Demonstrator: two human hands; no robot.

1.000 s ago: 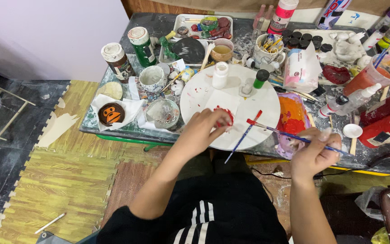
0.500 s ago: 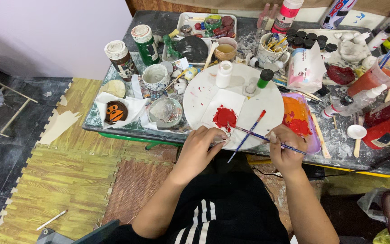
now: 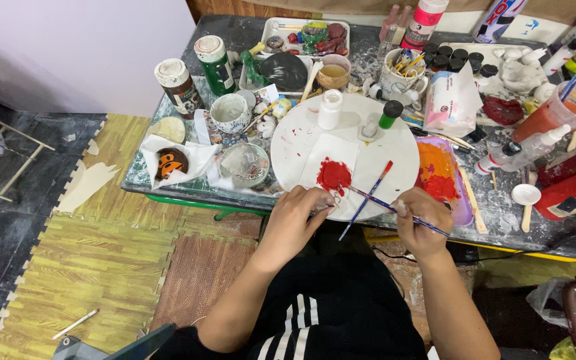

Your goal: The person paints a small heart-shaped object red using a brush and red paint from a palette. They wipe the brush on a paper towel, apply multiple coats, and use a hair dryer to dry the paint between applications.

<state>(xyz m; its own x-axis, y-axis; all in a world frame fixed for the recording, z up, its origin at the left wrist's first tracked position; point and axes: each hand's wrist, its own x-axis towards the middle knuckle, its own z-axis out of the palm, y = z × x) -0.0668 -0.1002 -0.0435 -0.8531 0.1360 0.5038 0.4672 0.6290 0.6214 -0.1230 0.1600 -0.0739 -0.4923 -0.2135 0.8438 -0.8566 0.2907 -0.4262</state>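
The right hand [image 3: 423, 223] has its fingers curled and pinched around a thin blue-handled paintbrush [image 3: 395, 208], whose tip reaches left toward the other hand. The left hand [image 3: 296, 217] has its fingertips drawn together around something very small at the near rim of the plate; it looks metallic, but it is too tiny to tell what it is. Both hands hover over the near edge of a large round white plate [image 3: 395, 157] used as a palette.

Just beyond the left fingertips, a blob of red paint [image 3: 333, 175] sits on a white square of paper on that plate. A second brush with a red and blue handle [image 3: 367, 199] lies slanted across the plate, crossing the held brush. Farther back on the plate stand a small white bottle [image 3: 329, 109] and a green bottle with a black cap [image 3: 390, 114].

To the right of the plate lies a tray smeared orange and red [image 3: 437, 175]. The cluttered grey table [image 3: 501, 213] carries paint bottles, a mug of brushes [image 3: 401, 72] and a white ceramic cup [image 3: 229, 112].
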